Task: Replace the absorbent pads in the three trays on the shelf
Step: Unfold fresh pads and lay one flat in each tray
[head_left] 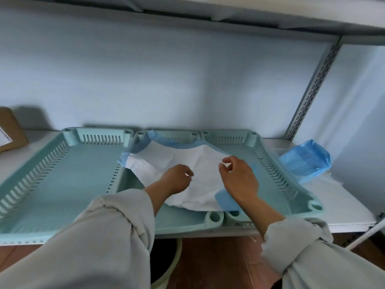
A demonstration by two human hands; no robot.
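Three teal trays stand side by side on the white shelf (pixel 343 201): the left tray (pixel 52 174) shows a bare floor, while the middle tray (pixel 183 220) and right tray (pixel 277 176) lie partly under one crumpled white absorbent pad (pixel 187 159) with a blue border. The pad spans both of them. My left hand (pixel 177 180) pinches the pad near its centre. A little to the right, my right hand (pixel 239 178) pinches it too, fingers curled over the white surface. A blue corner of the pad folds up below my right wrist.
A pack of folded blue pads (pixel 306 161) in clear wrap lies on the shelf right of the trays. A cardboard box (pixel 10 130) sits at the far left. A slotted metal upright (pixel 310 90) rises at the right. A round bin (pixel 166 265) stands below the shelf.
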